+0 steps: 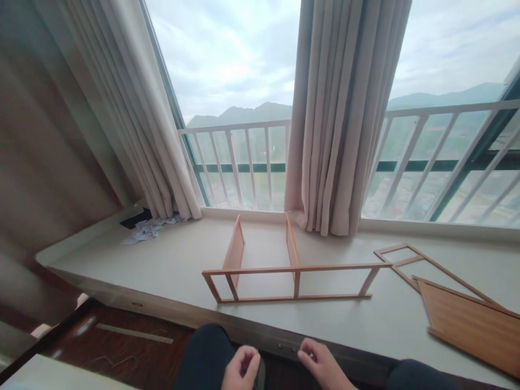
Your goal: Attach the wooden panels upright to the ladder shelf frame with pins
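My left hand [242, 369] is low in the view, thumb and index finger pinched together. What the pinch holds, if anything, is too small to make out. To its right, my right hand [324, 362] has curled fingers pressed near the thumb, and I cannot tell what is inside them. Both hands are apart, in front of the ledge's front face. Beyond them, a brown wooden frame [297, 283] stands on its long side on the white ledge [260, 325]. Two wooden panels [234, 249] reach back from it toward the window.
Right on the ledge lie another wooden frame [447, 270] and a brown wooden board [467, 319]. Torn paper scraps [148, 230] lie by the left curtain [162, 162]. A middle curtain [337, 135] hangs before the railing [247, 127]. A strip [134, 333] lies on the dark floor.
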`<state>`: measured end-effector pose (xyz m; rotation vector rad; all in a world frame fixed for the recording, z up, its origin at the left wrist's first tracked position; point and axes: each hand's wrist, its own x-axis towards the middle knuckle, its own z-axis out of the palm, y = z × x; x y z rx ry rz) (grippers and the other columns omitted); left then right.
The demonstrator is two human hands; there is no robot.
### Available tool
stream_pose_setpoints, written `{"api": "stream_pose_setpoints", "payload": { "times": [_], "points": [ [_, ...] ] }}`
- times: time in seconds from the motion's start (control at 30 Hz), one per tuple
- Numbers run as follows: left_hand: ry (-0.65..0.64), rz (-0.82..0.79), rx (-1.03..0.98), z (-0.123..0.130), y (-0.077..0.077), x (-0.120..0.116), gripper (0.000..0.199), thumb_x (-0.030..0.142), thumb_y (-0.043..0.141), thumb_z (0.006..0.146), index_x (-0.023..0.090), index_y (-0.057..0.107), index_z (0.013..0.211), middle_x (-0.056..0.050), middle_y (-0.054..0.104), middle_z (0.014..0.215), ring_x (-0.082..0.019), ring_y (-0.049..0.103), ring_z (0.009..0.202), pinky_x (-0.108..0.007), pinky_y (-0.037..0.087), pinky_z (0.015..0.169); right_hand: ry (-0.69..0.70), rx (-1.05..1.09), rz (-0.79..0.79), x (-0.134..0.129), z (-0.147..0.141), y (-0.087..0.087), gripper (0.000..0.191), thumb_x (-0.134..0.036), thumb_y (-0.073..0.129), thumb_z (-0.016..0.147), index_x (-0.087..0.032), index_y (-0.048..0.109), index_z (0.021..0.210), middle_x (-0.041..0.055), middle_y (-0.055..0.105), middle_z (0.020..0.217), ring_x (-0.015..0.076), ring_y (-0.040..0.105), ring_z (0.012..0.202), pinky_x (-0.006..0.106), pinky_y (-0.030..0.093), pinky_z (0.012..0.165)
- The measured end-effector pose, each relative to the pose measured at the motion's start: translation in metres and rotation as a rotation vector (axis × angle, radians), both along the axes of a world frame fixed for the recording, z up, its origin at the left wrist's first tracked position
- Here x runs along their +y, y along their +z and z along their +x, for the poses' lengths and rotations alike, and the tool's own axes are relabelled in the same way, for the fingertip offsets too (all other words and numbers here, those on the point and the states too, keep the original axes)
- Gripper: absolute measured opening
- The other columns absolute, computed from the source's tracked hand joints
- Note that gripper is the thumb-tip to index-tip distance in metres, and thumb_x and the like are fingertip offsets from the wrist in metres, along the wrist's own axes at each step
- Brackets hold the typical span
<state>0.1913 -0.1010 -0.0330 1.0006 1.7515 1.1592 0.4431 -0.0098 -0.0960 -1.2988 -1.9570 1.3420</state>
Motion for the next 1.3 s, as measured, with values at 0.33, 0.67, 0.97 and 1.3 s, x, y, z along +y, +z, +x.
{"api": "stream_pose_setpoints", "payload": {
  "times": [0.33,0.67,0.97,1.3],
  "points": [
    [0.009,-0.286,-0.517,0.095,-0.055,0.049,0.049,0.065,0.088,0.054,0.022,0.071,0.07,-0.002,0.054,0.068,-0.015,0.049,0.063,-0.021,0.026,0.05,0.039,-0.023,0.008,-0.003,-0.003,0.011,0.008,-0.027,0.064,0.083,-0.022,0.064,0.088,-0.0002,0.069,0.077,0.0166,0.06,0.074,0.025,0.04,0.069],
    [0.143,-0.359,-0.581,0.12,-0.014,0.056,0.042,0.052,0.087,0.055,0.021,0.073,0.079,-0.002,0.062,0.082,-0.015,0.051,0.076,-0.023,0.035,0.062,-0.054,0.006,0.006,0.008,0.011,0.031,0.005,-0.024,0.066,0.089,-0.021,0.067,0.092,-0.0022,0.067,0.072,0.0159,0.057,0.068,0.025,0.038,0.068],
    [0.153,-0.366,-0.575,0.128,-0.009,0.073,0.038,0.048,0.086,0.058,0.02,0.072,0.08,-0.001,0.064,0.082,-0.014,0.054,0.074,-0.025,0.037,0.063,-0.071,-0.044,0.08,0.017,0.015,0.032,0.013,-0.025,0.059,0.095,-0.021,0.07,0.1,0.0007,0.072,0.077,0.0178,0.063,0.07,0.025,0.04,0.069],
    [0.035,-0.333,-0.529,0.136,-0.006,0.096,0.024,0.04,0.079,0.068,0.019,0.07,0.076,-0.002,0.065,0.078,-0.014,0.055,0.072,-0.023,0.036,0.061,-0.169,-0.068,0.098,0.028,0.019,0.04,0.012,-0.023,0.059,0.093,-0.021,0.068,0.099,0.0011,0.07,0.074,0.0175,0.063,0.068,0.025,0.037,0.066]
  ]
}}
